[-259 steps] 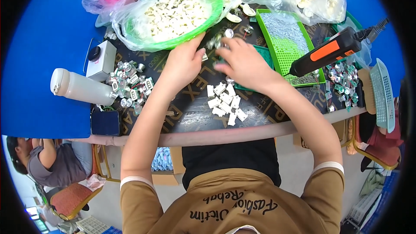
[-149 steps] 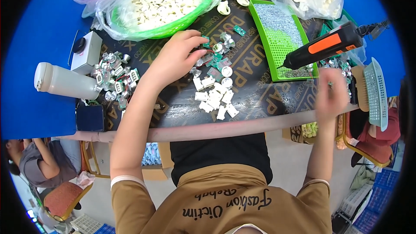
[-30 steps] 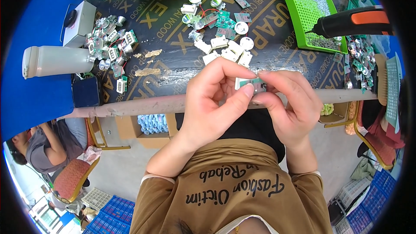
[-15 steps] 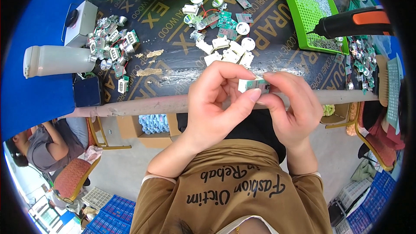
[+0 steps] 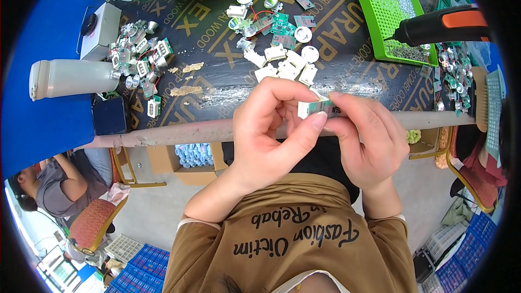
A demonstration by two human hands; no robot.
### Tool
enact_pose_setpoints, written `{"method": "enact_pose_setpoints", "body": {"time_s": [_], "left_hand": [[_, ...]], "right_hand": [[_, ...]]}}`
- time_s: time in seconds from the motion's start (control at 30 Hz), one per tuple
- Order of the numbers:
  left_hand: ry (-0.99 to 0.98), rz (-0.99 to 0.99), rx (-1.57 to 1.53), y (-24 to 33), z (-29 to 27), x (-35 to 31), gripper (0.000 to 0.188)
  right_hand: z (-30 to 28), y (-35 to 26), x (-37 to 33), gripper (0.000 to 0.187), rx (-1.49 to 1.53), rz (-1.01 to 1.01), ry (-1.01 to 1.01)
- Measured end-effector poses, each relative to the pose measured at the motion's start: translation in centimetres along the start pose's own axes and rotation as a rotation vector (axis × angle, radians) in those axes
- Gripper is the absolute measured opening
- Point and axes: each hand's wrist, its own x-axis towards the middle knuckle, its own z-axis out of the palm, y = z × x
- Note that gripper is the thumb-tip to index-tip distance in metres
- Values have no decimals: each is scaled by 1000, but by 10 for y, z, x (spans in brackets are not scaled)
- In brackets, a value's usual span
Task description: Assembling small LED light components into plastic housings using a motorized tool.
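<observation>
Between both hands, over the table's near edge, is a small white plastic housing (image 5: 303, 109) with a green circuit board (image 5: 324, 108) along its side. My left hand (image 5: 274, 138) pinches its left end between thumb and fingers. The thumb and fingers of my right hand (image 5: 374, 141) close on its right end, where they hide part of it. Just beyond my hands lies a pile of white housings (image 5: 290, 65). Farther off are several green circuit boards (image 5: 281, 24) with red wires and round reflectors (image 5: 303, 34).
On the left are a pile of wired assemblies (image 5: 142, 68), a pale bottle (image 5: 73, 78) and a white box (image 5: 103, 30). A power screwdriver (image 5: 439, 27) lies across a green tray (image 5: 374, 32) of screws at right. A seated person (image 5: 65, 182) is at left.
Both hands still grip the housing and board. My right hand has shifted slightly to the right, and the held piece has turned a little.
</observation>
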Motion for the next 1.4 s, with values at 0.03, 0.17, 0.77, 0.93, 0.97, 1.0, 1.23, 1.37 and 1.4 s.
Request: {"method": "enact_pose_setpoints", "body": {"time_s": [0.03,0.17,0.77,0.93,0.97,1.0,1.23,1.37,1.4], "left_hand": [[7,-12,-3,0,1,0,21],[18,3,-15,-1,1,0,19],[3,29,-117,-5,-4,-1,46],[14,-243,-326,6,2,2,48],[-56,-269,-429,-1,-7,2,45],[-55,-268,-428,-1,-9,2,45],[-14,-370,-178,0,-8,4,14],[80,-294,-211,-7,-5,1,8],[89,-266,-206,-10,-6,0,9]], "right_hand": [[0,0,0,31,0,1,1],[0,0,0,31,-16,-7,9],[6,-2,-1,23,860,528,-132],[7,-1,-2,25,730,449,-86],[7,-1,-2,25,729,449,-86],[7,-1,-2,24,737,467,-83],[11,-6,-2,31,887,598,43],[3,-3,-3,39,771,597,7],[-7,0,1,41,512,394,-15]]}}
